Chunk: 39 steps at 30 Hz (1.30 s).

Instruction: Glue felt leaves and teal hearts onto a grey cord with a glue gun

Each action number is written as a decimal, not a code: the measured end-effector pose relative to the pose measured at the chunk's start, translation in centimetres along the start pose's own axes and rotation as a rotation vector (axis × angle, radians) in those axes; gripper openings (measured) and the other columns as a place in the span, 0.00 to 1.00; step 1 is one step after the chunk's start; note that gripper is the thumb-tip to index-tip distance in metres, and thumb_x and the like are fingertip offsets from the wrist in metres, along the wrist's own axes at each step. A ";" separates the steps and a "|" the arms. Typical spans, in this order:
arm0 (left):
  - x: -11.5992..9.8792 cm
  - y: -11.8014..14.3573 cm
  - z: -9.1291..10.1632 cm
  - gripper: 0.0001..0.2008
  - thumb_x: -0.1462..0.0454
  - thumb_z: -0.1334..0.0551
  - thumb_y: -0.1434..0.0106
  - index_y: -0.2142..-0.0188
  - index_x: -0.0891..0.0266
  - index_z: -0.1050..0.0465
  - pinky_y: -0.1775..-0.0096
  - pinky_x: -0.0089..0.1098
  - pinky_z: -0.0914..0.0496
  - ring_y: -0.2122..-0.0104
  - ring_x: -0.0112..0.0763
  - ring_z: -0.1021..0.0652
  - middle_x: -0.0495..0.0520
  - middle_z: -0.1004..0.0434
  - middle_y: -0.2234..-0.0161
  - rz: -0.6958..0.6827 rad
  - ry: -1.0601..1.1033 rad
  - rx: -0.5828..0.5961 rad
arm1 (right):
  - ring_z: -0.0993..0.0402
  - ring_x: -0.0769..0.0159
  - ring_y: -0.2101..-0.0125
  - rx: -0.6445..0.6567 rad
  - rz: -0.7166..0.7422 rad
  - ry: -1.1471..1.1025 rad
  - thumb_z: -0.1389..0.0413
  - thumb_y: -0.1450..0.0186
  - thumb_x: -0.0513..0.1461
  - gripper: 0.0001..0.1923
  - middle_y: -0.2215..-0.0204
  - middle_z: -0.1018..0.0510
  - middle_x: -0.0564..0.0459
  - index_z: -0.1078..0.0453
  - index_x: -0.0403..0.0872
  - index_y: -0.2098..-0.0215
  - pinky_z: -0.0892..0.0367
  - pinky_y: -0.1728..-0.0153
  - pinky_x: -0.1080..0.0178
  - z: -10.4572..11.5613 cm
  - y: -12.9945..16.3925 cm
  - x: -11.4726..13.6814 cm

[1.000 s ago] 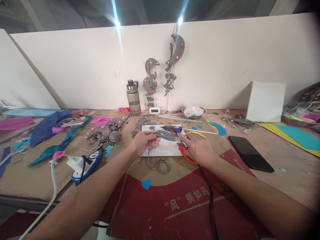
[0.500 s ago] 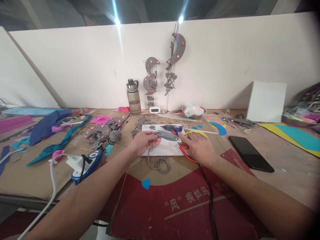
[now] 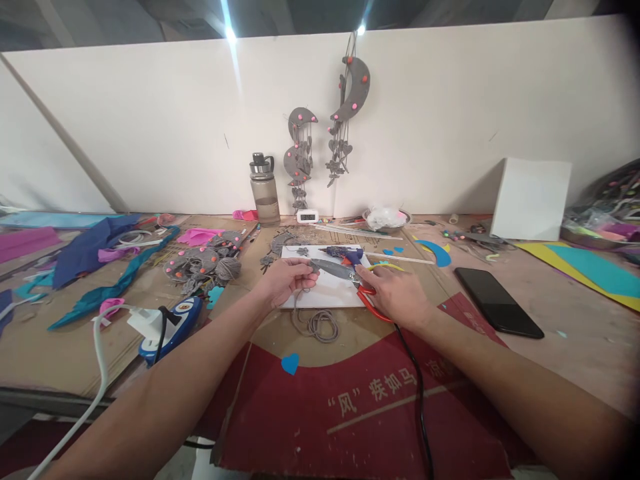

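L hand (image 3: 287, 280) pinches grey cord (image 3: 316, 325) at the scissors' (image 3: 350, 280) blade tips, over white board (image 3: 325, 293) on worktop (image 3: 575, 333). R hand (image 3: 395, 293) grips red scissor handles. Blue glue gun (image 3: 345, 253) lies just behind the blades.

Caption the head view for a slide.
Right hand works red-handled scissors at grey cord pinched by left hand over a white board.

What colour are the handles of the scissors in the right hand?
Red, on the scissors in the right hand; head view.
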<state>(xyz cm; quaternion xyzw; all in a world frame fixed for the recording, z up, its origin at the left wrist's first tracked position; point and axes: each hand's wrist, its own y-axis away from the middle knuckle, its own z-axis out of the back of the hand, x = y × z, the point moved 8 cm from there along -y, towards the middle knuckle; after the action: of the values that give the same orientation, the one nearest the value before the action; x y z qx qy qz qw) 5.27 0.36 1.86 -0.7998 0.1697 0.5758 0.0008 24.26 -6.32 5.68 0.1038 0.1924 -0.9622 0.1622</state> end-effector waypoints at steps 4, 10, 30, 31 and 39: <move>-0.4 0.0 0.2 0.06 0.77 0.37 0.45 0.67 0.72 0.29 0.72 0.26 0.25 0.78 0.25 0.23 0.59 0.23 0.74 -0.017 0.000 -0.012 | 0.28 0.61 0.67 0.037 -0.070 -0.053 0.55 0.33 0.44 0.20 0.65 0.21 0.49 0.36 0.53 0.44 0.49 0.73 0.64 -0.2 0.0 -0.5; -0.4 0.0 0.3 0.05 0.77 0.38 0.44 0.67 0.73 0.29 0.73 0.26 0.25 0.78 0.24 0.24 0.62 0.22 0.71 -0.019 -0.025 -0.010 | 0.27 0.61 0.62 0.040 -0.083 -0.101 0.54 0.33 0.43 0.22 0.58 0.24 0.47 0.38 0.50 0.42 0.45 0.70 0.64 -0.1 -0.1 -0.7; -1.0 -0.1 0.3 0.20 0.72 0.36 0.47 0.53 0.67 0.29 0.79 0.23 0.34 0.83 0.20 0.30 0.53 0.24 0.75 -0.150 -0.207 0.018 | 0.25 0.60 0.67 0.013 -0.268 -0.140 0.54 0.34 0.44 0.21 0.63 0.19 0.49 0.34 0.52 0.45 0.43 0.73 0.64 2.3 0.1 -4.0; -1.1 0.0 0.4 0.20 0.71 0.36 0.47 0.53 0.67 0.29 0.79 0.24 0.34 0.83 0.20 0.30 0.53 0.24 0.74 -0.161 -0.215 0.013 | 0.25 0.59 0.67 0.015 -0.292 -0.144 0.53 0.34 0.45 0.21 0.64 0.19 0.48 0.33 0.52 0.46 0.42 0.73 0.64 2.5 0.2 -4.7; -1.7 -0.3 1.0 0.18 0.67 0.35 0.48 0.56 0.66 0.26 0.78 0.24 0.35 0.81 0.21 0.29 0.53 0.24 0.71 -0.217 -0.192 -0.019 | 0.25 0.55 0.68 0.163 -0.411 -0.218 0.48 0.38 0.50 0.21 0.69 0.20 0.46 0.28 0.50 0.51 0.37 0.71 0.61 2.4 4.4 -10.5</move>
<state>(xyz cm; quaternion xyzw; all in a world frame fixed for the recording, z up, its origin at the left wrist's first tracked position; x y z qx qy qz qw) 3.98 1.26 3.05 -0.7546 0.0760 0.6478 0.0717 35.21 -8.25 9.09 -0.0291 0.1128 -0.9928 -0.0261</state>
